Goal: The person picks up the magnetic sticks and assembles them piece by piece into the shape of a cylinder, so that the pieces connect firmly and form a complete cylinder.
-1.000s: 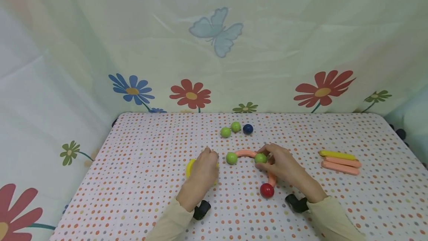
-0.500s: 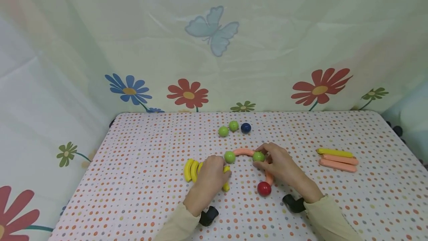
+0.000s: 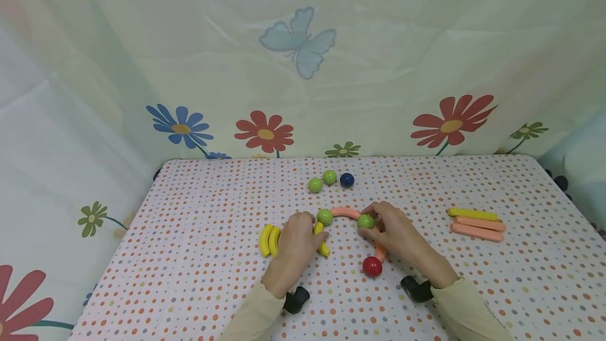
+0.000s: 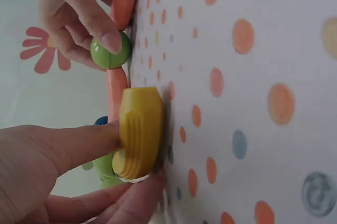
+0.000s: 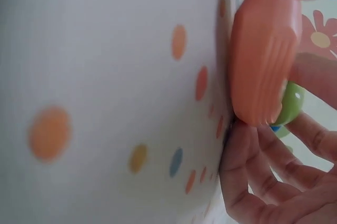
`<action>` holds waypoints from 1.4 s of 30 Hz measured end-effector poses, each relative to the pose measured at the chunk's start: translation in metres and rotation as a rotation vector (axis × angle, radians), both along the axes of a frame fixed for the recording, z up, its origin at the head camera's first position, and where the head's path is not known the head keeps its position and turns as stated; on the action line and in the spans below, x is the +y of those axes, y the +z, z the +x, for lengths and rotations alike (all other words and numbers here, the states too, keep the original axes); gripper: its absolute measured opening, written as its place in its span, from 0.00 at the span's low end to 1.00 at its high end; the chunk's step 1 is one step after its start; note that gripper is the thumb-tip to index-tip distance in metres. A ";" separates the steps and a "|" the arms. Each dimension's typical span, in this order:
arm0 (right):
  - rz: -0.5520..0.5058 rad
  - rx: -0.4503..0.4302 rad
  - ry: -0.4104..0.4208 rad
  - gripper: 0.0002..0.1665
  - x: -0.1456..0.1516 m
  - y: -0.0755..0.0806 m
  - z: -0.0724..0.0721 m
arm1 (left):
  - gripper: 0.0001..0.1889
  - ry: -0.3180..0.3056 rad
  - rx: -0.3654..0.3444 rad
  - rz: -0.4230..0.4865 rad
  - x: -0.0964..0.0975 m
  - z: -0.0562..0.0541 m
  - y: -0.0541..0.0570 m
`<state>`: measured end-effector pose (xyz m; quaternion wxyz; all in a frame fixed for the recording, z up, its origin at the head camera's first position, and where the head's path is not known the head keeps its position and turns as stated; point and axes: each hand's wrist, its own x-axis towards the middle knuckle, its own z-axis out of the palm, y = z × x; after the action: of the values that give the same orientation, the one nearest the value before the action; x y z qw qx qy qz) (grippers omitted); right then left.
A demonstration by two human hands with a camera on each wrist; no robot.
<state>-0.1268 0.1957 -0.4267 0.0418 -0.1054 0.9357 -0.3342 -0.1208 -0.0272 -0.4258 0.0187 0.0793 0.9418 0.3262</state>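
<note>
My left hand point(image 3: 295, 241) pinches a curved yellow toy rod point(image 3: 324, 249) between thumb and fingers; in the left wrist view this rod point(image 4: 141, 129) lies near the table surface. Its far end meets a green ball point(image 3: 324, 217). From that ball a curved salmon rod point(image 3: 345, 212) runs to a second green ball point(image 3: 365, 221), which my right hand point(image 3: 397, 233) holds between thumb and fingers. Another salmon rod point(image 5: 263, 55) links that ball to a red ball point(image 3: 372, 267) nearer me. Whether the yellow rod is attached cannot be told.
Left of my left hand lie curved yellow rods point(image 3: 266, 241), partly hidden by it. Two loose green balls point(image 3: 315, 185) and a dark blue ball point(image 3: 347, 180) sit farther back. At right are a straight yellow rod point(image 3: 473, 214) and two straight salmon rods point(image 3: 477, 232).
My left hand came away from the curved yellow rods with one of them, moving right, then forward until its end met the left green ball. The right hand keeps its hold.
</note>
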 end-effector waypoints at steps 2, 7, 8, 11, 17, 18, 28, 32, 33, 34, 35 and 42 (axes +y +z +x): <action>0.008 0.004 0.001 0.22 0.001 0.002 0.002 | 0.16 -0.006 -0.018 0.004 -0.001 0.000 0.000; 0.060 0.161 0.068 0.21 0.007 0.011 0.018 | 0.14 -0.015 -0.071 0.062 -0.002 -0.002 0.000; 0.076 0.199 0.113 0.19 0.009 0.013 0.022 | 0.14 -0.012 -0.083 0.076 -0.002 -0.003 -0.001; 0.112 0.222 0.317 0.16 0.016 0.020 0.032 | 0.12 0.003 -0.108 0.106 -0.003 -0.004 -0.002; 0.169 0.188 0.566 0.22 0.020 0.018 0.043 | 0.11 0.028 -0.134 0.135 -0.005 -0.005 -0.001; 0.181 0.202 0.569 0.22 0.020 0.017 0.044 | 0.11 0.032 -0.146 0.144 -0.005 -0.005 -0.001; 0.129 0.202 0.554 0.18 -0.004 0.014 0.044 | 0.08 0.044 -0.201 0.252 -0.005 -0.005 0.003; 0.054 0.145 0.509 0.16 -0.021 0.011 0.042 | 0.09 0.022 -0.199 0.259 -0.007 -0.007 0.002; 0.032 0.130 0.495 0.16 -0.025 0.010 0.042 | 0.09 0.022 -0.199 0.256 -0.007 -0.007 0.001; 0.015 0.122 0.480 0.16 -0.029 0.009 0.042 | 0.10 0.020 -0.196 0.250 -0.007 -0.008 0.001; 0.003 0.125 0.473 0.16 -0.033 0.008 0.042 | 0.10 0.019 -0.192 0.242 -0.007 -0.009 0.001; -0.025 0.159 0.434 0.19 -0.057 0.004 0.044 | 0.10 0.008 -0.136 0.200 -0.011 -0.014 0.001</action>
<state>-0.0825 0.1389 -0.4223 0.0376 -0.3307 0.8871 -0.3197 -0.1344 -0.0384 -0.4247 0.0735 0.0547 0.9014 0.4233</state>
